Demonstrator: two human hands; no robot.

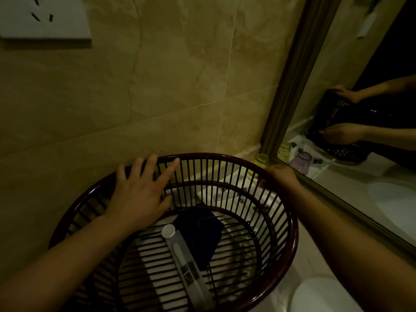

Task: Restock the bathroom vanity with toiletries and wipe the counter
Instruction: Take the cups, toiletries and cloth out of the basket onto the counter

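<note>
Resting on the pale table (315,248) in the corner by the tiled wall (157,75), a round dark-red slatted basket (290,235) fills the lower middle of the view, and both bare hands are at its far rim. The left hand (139,194) lies flat over the rim with the fingers spread and the palm down, so its grip is released, pressing on the bars and closed around nothing. The right hand (281,176) curls over the rim on the mirror side, its grip clenched on the basket's edge. Inside the basket, a clear tube with a white cap (186,260) lies slanted across the slatted bottom, cap toward the far side, and a dark blue cloth (200,233) lies just beside it, touching it on the right. Beyond the basket, seen partly through the bars, a white tray (225,192) sits on the table with small items too dim to make out, and a yellow glass cup (262,159) stands behind the rim against the mirror's frame. The mirror (360,109) on the right shows both hands on the basket and a purple cup beside the yellow one. A white wall socket (45,16) sits at the upper left.
</note>
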